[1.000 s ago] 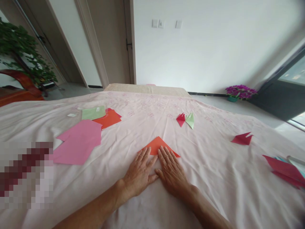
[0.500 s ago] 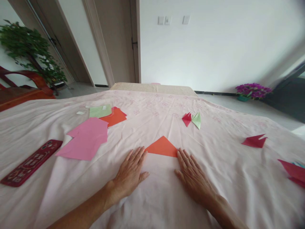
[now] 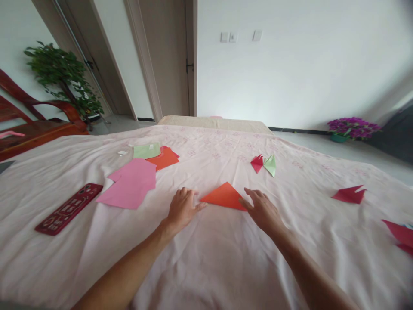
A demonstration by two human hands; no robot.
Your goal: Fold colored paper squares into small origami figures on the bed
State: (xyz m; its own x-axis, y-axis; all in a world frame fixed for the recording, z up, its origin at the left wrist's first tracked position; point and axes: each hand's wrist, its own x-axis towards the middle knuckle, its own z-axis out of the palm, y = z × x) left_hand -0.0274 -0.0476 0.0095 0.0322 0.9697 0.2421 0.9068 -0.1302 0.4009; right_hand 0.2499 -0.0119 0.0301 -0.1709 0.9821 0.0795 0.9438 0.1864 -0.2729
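An orange sheet of paper (image 3: 225, 197), folded into a triangle, lies on the pink cloth with its point facing away from me. By its left corner, my left hand (image 3: 183, 206) rests with fingers bent towards the cloth and the thumb held apart, its tip close to the corner. My right hand (image 3: 263, 210) is at the other corner, fingers spread and raised a little, the thumb at the paper's edge. Neither hand grips the paper.
Pink sheets (image 3: 129, 185), orange paper (image 3: 166, 158) and a green packet (image 3: 146, 150) lie left, beside a dark red phone (image 3: 69, 209). Folded red (image 3: 257, 163) and light green (image 3: 270, 165) pieces sit beyond my right hand; more red folded papers (image 3: 350, 194) lie far right.
Both hands have gone from lying flat beside the paper to bent, lifted fingers, with the thumbs near its corners. The view has shifted slightly left and up.
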